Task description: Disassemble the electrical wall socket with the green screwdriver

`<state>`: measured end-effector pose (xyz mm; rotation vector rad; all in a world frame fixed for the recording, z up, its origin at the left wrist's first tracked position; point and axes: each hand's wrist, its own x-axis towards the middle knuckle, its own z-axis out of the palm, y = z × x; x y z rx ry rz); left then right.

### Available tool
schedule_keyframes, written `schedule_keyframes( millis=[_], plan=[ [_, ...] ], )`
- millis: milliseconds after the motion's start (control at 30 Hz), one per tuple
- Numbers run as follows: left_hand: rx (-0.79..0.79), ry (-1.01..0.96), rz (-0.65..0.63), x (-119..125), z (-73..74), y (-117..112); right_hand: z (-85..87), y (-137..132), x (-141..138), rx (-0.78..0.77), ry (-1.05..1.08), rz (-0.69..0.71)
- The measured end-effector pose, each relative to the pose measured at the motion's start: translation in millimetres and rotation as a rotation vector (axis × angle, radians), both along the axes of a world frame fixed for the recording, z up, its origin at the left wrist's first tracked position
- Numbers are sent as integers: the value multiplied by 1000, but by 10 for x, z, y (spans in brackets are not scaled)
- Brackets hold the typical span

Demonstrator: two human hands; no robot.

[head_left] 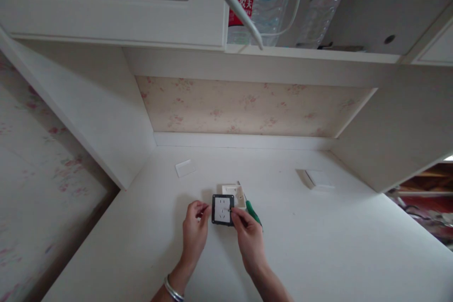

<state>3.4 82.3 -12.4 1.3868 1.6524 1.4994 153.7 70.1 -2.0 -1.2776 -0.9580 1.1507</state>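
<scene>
In the head view, the socket [222, 201], a white face in a black frame, sits between the two hands over the middle of the white desk [318, 259]. The left hand [194, 231] is at its left edge, thumb and fingertips close together; whether they grip anything is too small to tell. The right hand [250, 240] is at its right edge, thumb and fingers pinching a slim piece [230, 210] over the face (possibly a screw, though the blur hides its shape). A bangle [172, 290] circles the left wrist.

Just beyond the socket, and partly covered by it, is an open white box [241, 198]. The screwdriver [252, 211] lies right of the box, its green handle partly behind the right hand. Farther off to the left lies a thin white plate [185, 168]; well to the right is a white block [320, 180]. Floral wallpaper [226, 108] lines the far wall, and above it a shelf [318, 56] bears plastic bottles [272, 4].
</scene>
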Motion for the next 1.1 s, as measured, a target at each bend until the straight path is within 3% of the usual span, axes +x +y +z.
schedule_keyframes(
  millis=[67,267,633,867,1100],
  plan=[
    [1,38,-15,14,42,-26,6,-12,-10,0,2,3],
    [-16,90,-226,109,211,-103,97,-37,-59,-5,43,41],
    [7,129,-227,207,248,-94,86,-76,-89,6,197,107],
    [140,278,-201,242,126,-136,63,-58,-81,44,68,53],
    [131,343,-167,156,138,-154,124,-100,-127,166,-309,71]
  ],
)
